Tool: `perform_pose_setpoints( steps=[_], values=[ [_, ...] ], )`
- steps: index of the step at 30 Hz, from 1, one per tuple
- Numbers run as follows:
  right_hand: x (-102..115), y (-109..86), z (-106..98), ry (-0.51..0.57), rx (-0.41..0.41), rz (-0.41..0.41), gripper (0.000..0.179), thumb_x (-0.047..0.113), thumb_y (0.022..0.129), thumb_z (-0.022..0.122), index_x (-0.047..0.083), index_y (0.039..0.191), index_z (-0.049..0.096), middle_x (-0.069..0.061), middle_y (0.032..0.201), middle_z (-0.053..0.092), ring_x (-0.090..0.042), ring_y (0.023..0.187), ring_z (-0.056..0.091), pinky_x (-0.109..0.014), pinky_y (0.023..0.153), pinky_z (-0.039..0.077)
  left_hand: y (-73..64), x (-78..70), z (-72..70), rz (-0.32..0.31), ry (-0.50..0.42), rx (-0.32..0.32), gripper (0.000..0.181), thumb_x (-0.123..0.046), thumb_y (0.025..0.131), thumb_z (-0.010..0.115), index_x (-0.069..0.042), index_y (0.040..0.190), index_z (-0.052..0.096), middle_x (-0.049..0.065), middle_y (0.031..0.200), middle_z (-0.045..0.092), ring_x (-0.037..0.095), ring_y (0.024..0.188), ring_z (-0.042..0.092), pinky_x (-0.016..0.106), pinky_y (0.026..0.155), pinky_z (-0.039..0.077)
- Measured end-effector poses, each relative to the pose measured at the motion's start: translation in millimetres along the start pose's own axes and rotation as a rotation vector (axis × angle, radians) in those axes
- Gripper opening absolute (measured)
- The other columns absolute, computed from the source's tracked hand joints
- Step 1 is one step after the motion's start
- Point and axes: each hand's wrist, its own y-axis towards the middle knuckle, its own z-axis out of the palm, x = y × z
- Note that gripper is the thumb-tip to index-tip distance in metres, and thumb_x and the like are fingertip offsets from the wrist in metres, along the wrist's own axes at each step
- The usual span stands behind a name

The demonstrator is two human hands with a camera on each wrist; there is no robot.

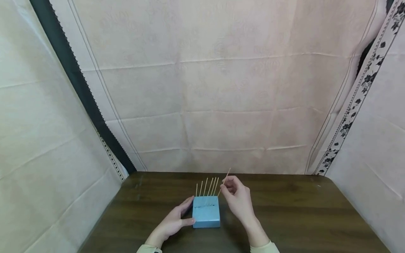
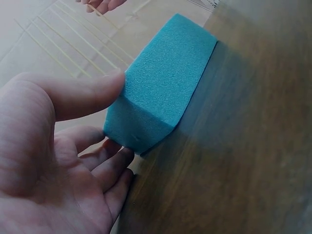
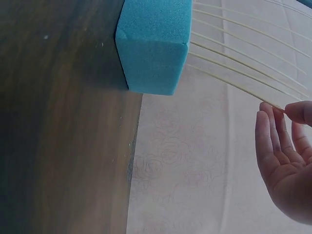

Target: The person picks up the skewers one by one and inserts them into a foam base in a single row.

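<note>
A light blue foam block (image 1: 206,213) sits on the table, with a row of several thin wooden skewers (image 1: 205,187) standing up from its far side. My left hand (image 1: 175,220) holds the block at its left, thumb near the front corner; in the left wrist view the thumb lies on the block's top edge and the fingers curl at its end. My right hand (image 1: 239,201) pinches one more skewer (image 1: 228,172) between thumb and fingertips at the block's right end. That skewer leans right, its lower end at the block's far right corner. The right wrist view shows the skewers (image 3: 234,52) roughly side by side.
The dark brown wooden table (image 1: 300,211) extends to both sides of the block. A pale cloth (image 1: 221,88) hangs behind its far edge, and more cloth (image 1: 41,140) closes off the left and right sides.
</note>
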Motion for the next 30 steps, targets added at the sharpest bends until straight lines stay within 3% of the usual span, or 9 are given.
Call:
perform_pose_setpoints(
  steps=[8, 21, 30],
  values=[
    [1.5, -1.5, -1.0, -0.024, 0.039, 0.01, 0.018, 0.006, 0.098, 0.078, 0.017, 0.11, 0.071, 0.002, 0.096, 0.076, -0.014, 0.08, 0.07, -0.026, 0.072, 0.061, 0.5, 1.0, 0.1, -0.001, -0.005, 0.003, 0.088, -0.023, 0.096, 0.08, -0.009, 0.169, 0.032, 0.024, 0.174, 0.024, 0.049, 0.158, 0.024, 0.071, 0.123, 0.021],
    [0.5, -2.4, -0.3, -0.102, 0.129, 0.028, 0.015, 0.007, 0.097, 0.079, 0.013, 0.11, 0.073, 0.004, 0.094, 0.073, -0.014, 0.081, 0.068, -0.025, 0.073, 0.061, -0.8, -2.4, 0.6, -0.01, -0.005, 0.004, 0.089, -0.023, 0.096, 0.08, -0.008, 0.169, 0.031, 0.025, 0.174, 0.023, 0.049, 0.158, 0.023, 0.071, 0.123, 0.021],
    [-3.2, -3.1, 3.5, -0.154, 0.149, 0.052, 0.013, 0.007, 0.098, 0.079, 0.015, 0.105, 0.072, 0.003, 0.092, 0.074, -0.013, 0.078, 0.067, -0.026, 0.07, 0.06, -2.2, -1.7, 0.4, -0.006, -0.007, 0.005, 0.089, -0.024, 0.096, 0.08, -0.009, 0.169, 0.032, 0.023, 0.174, 0.024, 0.047, 0.159, 0.023, 0.069, 0.124, 0.02]
  ],
)
